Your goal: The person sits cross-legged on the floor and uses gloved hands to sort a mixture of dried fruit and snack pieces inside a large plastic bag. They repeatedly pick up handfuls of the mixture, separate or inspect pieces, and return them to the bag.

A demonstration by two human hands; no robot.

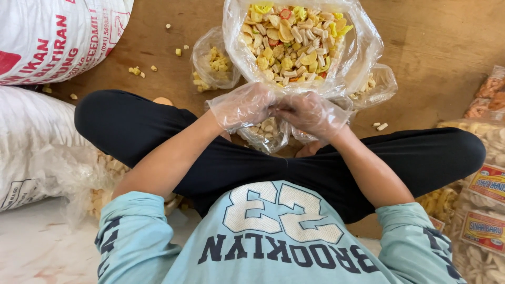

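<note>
Both my hands wear thin clear plastic gloves. My left hand (244, 107) and my right hand (310, 113) meet above my crossed legs, pinching the top of a small clear bag of crackers (267, 134) that hangs below them. Just beyond my hands stands a large open plastic bag (363, 50) full of mixed yellow, cream and red crackers. A small filled clear bag (213, 66) lies to its left on the wooden floor, and another small bag (380, 84) lies to its right.
Big white woven sacks (47, 37) lie at the left, one of them (31, 147) by my left knee. Sealed labelled packs of crackers (484, 210) are stacked at the right edge. Loose cracker crumbs (135, 70) dot the brown floor.
</note>
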